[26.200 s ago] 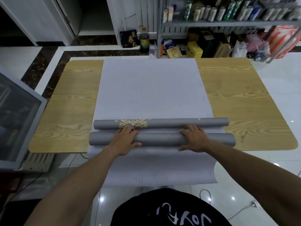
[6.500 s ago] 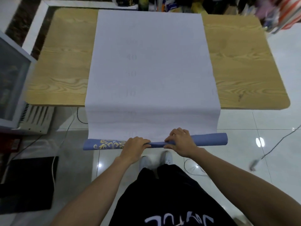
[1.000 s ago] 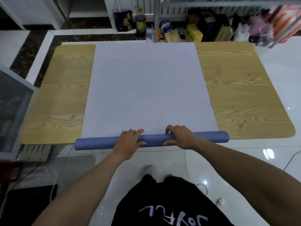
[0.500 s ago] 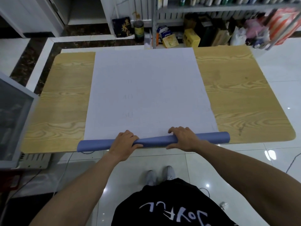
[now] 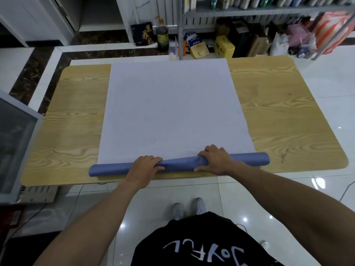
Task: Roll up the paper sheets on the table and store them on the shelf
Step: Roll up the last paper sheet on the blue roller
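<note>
A large white paper sheet (image 5: pixel 172 104) lies flat across the middle of the wooden table (image 5: pixel 284 121). Its near end is wound into a blue roll (image 5: pixel 247 159) that lies across the table just inside the front edge. My left hand (image 5: pixel 145 167) grips the roll left of centre, fingers curled over its top. My right hand (image 5: pixel 215 160) grips it right of centre in the same way. The roll is pinched thinner between my hands. A grey metal shelf (image 5: pixel 249 11) with bottles stands behind the table.
Boxes, bags and a dark bottle (image 5: pixel 162 38) crowd the floor under the shelf beyond the table's far edge. A glass-fronted cabinet (image 5: pixel 15 143) stands close to the table's left side. White tiled floor surrounds the table; my feet are near the front edge.
The roll has moved up from below the table's front edge onto the tabletop and away from me, taking in more of the sheet. Both hands stayed on it.
</note>
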Demonstrator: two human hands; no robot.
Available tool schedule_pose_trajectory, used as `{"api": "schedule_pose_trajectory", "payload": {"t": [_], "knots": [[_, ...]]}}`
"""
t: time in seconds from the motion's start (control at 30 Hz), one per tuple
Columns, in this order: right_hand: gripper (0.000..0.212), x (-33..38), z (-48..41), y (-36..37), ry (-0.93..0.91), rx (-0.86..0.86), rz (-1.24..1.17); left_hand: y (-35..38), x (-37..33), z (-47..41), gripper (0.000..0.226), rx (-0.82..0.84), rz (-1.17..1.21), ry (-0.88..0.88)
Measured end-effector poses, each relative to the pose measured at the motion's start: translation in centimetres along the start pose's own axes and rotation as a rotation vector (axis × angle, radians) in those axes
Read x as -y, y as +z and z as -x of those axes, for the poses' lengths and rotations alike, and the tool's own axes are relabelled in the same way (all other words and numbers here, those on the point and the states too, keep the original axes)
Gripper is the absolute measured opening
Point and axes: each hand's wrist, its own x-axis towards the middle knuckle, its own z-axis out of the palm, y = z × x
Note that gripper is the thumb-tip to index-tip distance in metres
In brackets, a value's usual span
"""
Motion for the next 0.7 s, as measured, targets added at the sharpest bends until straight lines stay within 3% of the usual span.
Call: {"api": "schedule_pose_trajectory", "payload": {"t": [0.07,0.2,0.37,0.57,0.6,0.7], "knots": [[0.067,0.0,0.2,0.1,-0.005,-0.050,-0.061,-0.6,0.2,-0.8,0.033,0.084,0.045,-0.029],[0.050,-0.3,0.0,0.1,-0.007,-0.086,-0.029,-1.4,0.7,-2.1,0.042,0.220,0.103,-0.018],[0.049,-0.5,-0.4,-0.2,0.029,0.028,-0.128,-0.8,0.8,-2.0,0.058,0.012,0.072,0.012],[0.094,-0.6,-0.3,0.8,-0.010,-0.093,-0.057,0.0,1.1,-0.9,0.047,0.059,0.006,-0.010],[0.094,-0.5,-0.3,0.9,-0.036,-0.106,-0.053,0.0,1.0,-1.1,0.045,0.065,-0.011,-0.019],[0.064,-0.7,-0.3,0.9,-0.063,-0.124,-0.089,-0.6,0.9,-2.0,0.042,0.146,-0.024,-0.046]]}}
